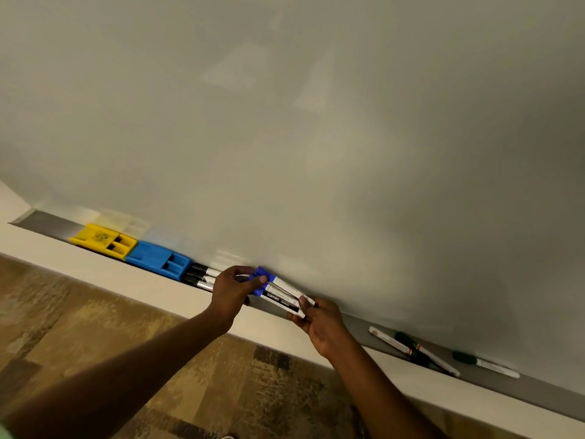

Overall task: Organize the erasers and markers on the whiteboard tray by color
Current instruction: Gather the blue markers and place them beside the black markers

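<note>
Both hands meet over the grey whiteboard tray (47,224), which runs from the upper left at about ten o'clock down to the lower right at four o'clock below the whiteboard (316,122). The left hand (229,293) pinches the blue-capped ends of a small bundle of blue markers (280,293), thumb on top and fingers curled around the caps. The right hand (319,321), at about four o'clock from the left, grips the white barrel ends of the same bundle between thumb and fingers, so the markers are held at both ends just above the tray or resting on it; the view is too blurred to tell which. The bundle looks like three markers, though the count is uncertain. At ten o'clock from the left hand, touching one another in a row, lie the black markers (202,275), then a blue eraser (158,258), then a yellow eraser (103,240) nearest the tray's far end. At four o'clock from the right hand, well apart from it, a red marker (391,340) lies loose, a green marker (424,351) crosses just beside it, and another green marker (484,364) lies farther along. Patterned carpet (126,359) fills the lower part of the view.
</note>
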A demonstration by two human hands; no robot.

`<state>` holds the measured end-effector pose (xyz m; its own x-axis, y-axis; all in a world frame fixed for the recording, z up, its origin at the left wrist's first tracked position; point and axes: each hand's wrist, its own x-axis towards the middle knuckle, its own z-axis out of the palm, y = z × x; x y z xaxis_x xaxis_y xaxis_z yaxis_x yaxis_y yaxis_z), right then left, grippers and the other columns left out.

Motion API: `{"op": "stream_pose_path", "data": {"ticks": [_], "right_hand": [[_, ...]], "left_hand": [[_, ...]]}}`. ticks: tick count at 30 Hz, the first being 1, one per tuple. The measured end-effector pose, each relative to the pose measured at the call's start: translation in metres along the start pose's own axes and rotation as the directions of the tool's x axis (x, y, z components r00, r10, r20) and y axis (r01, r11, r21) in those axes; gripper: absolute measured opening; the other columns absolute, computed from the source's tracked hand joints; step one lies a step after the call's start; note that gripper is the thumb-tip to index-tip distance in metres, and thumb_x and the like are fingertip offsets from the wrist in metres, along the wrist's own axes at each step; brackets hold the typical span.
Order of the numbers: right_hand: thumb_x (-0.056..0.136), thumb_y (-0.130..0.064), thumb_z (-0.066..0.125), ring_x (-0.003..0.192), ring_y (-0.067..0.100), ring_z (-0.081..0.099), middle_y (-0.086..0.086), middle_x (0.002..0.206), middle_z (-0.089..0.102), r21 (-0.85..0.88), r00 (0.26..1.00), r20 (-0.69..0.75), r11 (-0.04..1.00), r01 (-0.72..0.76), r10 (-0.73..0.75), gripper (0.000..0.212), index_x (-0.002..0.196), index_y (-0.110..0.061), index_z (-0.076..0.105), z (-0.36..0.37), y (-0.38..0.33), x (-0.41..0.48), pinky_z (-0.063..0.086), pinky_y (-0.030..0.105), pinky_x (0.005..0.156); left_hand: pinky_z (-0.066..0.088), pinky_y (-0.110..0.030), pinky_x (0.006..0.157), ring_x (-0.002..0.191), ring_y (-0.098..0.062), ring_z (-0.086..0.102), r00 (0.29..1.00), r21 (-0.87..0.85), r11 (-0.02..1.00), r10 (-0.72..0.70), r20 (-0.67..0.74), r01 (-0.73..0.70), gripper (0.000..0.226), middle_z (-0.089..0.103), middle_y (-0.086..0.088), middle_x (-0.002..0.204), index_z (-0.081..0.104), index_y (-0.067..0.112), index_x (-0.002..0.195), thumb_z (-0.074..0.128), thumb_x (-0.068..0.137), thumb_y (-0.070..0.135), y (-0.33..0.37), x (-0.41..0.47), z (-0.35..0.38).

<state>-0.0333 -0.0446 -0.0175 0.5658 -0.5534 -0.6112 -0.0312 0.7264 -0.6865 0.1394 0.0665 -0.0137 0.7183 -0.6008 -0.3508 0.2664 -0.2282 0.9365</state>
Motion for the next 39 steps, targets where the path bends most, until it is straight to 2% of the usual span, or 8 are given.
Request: {"op": "stream_pose_path", "data": {"ticks": [8, 13, 18, 24, 29, 33, 37, 39], "right_hand": [[0.092, 0.0, 0.059, 0.088, 0.031, 0.069, 0.019, 0.099, 0.07, -0.205, 0.992, -0.116, 0.979, 0.018, -0.043, 0.017, 0.107, 0.005, 0.064, -0.002, 0.005, 0.019, 0.062, 0.035, 0.069], [0.091, 0.0, 0.06, 0.095, 0.036, 0.066, 0.026, 0.112, 0.066, -0.252, 0.984, -0.178, 0.966, -0.059, 0.013, 0.025, 0.114, 0.01, 0.061, 0.006, 0.007, 0.028, 0.059, 0.038, 0.074], [0.091, 0.0, 0.061, 0.091, 0.033, 0.065, 0.026, 0.113, 0.065, -0.22, 0.974, -0.215, 0.969, -0.114, 0.066, 0.024, 0.113, 0.01, 0.06, 0.014, 0.01, 0.033, 0.06, 0.028, 0.056], [0.09, 0.001, 0.062, 0.089, 0.034, 0.067, 0.023, 0.108, 0.066, -0.171, 0.96, -0.27, 0.978, -0.123, 0.073, 0.018, 0.107, 0.006, 0.061, 0.024, 0.016, 0.04, 0.061, 0.032, 0.059], [0.088, 0.002, 0.06, 0.084, 0.032, 0.067, 0.022, 0.105, 0.065, -0.241, 0.932, -0.361, 0.962, -0.13, 0.035, 0.007, 0.089, -0.004, 0.056, 0.033, 0.015, 0.043, 0.06, 0.039, 0.068], [0.086, 0.002, 0.054, 0.082, 0.029, 0.067, 0.021, 0.105, 0.064, -0.298, 0.928, -0.374, 0.947, -0.117, -0.003, 0.013, 0.097, -0.004, 0.055, 0.039, 0.019, 0.043, 0.06, 0.037, 0.069], [0.086, 0.0, 0.055, 0.092, 0.035, 0.068, 0.024, 0.107, 0.064, -0.349, 0.907, -0.421, 0.926, -0.145, -0.017, 0.01, 0.081, -0.007, 0.053, 0.045, 0.021, 0.043, 0.058, 0.044, 0.086], [0.086, -0.003, 0.057, 0.091, 0.033, 0.068, 0.022, 0.109, 0.065, -0.385, 0.896, -0.444, 0.907, -0.171, -0.019, 0.006, 0.092, -0.003, 0.059, 0.047, 0.021, 0.042, 0.059, 0.037, 0.081]], "left_hand": [[0.051, -0.026, 0.068, 0.075, -0.006, 0.066, 0.992, 0.372, 0.927, 0.087, -0.087, -0.049, 0.039, 0.071, 0.008, 0.079, 0.059, 0.027, 0.093, 0.084, 0.067, 0.04, -0.018, 0.006, -0.025], [0.045, -0.022, 0.062, 0.076, -0.009, 0.064, 0.994, 0.479, 0.874, 0.103, -0.023, -0.079, 0.026, 0.068, 0.009, 0.076, 0.059, 0.03, 0.078, 0.083, 0.07, 0.028, -0.022, 0.005, -0.027], [0.048, -0.024, 0.063, 0.074, -0.007, 0.062, 0.993, 0.532, 0.84, 0.112, 0.024, -0.107, 0.023, 0.067, 0.008, 0.075, 0.06, 0.029, 0.08, 0.082, 0.072, 0.032, -0.025, 0.003, -0.027], [0.05, -0.03, 0.069, 0.075, -0.011, 0.063, 0.983, 0.649, 0.738, 0.148, 0.11, -0.184, 0.022, 0.067, 0.007, 0.076, 0.063, 0.025, 0.082, 0.081, 0.072, 0.031, -0.028, 0.008, -0.029], [0.05, -0.029, 0.068, 0.08, -0.016, 0.066, 0.893, 0.767, 0.474, 0.348, 0.287, -0.431, 0.018, 0.072, 0.003, 0.084, 0.068, 0.018, 0.089, 0.076, 0.077, 0.03, -0.03, 0.004, -0.032], [0.05, -0.03, 0.057, 0.066, -0.029, 0.066, 0.745, 0.791, 0.168, 0.494, 0.449, -0.588, 0.017, 0.071, -0.005, 0.073, 0.07, 0.015, 0.079, 0.081, 0.07, 0.023, -0.028, 0.002, -0.032], [0.051, -0.028, 0.059, 0.06, -0.025, 0.064, 0.612, 0.716, -0.076, 0.462, 0.642, -0.694, 0.025, 0.067, -0.004, 0.065, 0.067, 0.014, 0.073, 0.086, 0.062, 0.025, -0.029, 0.002, -0.033], [0.052, -0.028, 0.064, 0.066, -0.022, 0.066, 0.578, 0.674, -0.13, 0.414, 0.703, -0.727, 0.025, 0.07, -0.002, 0.072, 0.07, 0.015, 0.079, 0.084, 0.064, 0.029, -0.032, 0.004, -0.035]]}}
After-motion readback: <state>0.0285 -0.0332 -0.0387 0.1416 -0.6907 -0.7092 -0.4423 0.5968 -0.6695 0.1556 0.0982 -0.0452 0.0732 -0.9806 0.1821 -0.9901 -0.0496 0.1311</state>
